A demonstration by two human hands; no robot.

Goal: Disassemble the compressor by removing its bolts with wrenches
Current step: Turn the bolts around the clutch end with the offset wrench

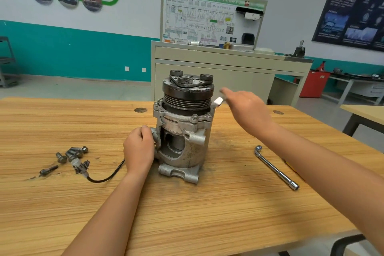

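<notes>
Compressor (182, 131) upright mid table (187, 214), loose bolts (72, 154) lying to its left. The left hand (139, 149) curls its grip round the housing's side. The right hand (247, 108), blurred, seems to pinch a small wrench (218, 102) at the far-right flange. The step is probably loosening a flange bolt; next, the wrench needs seating squarely before turning.

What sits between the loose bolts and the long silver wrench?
The compressor, the left hand gripping its side, and a black cable, in the head view.
</notes>
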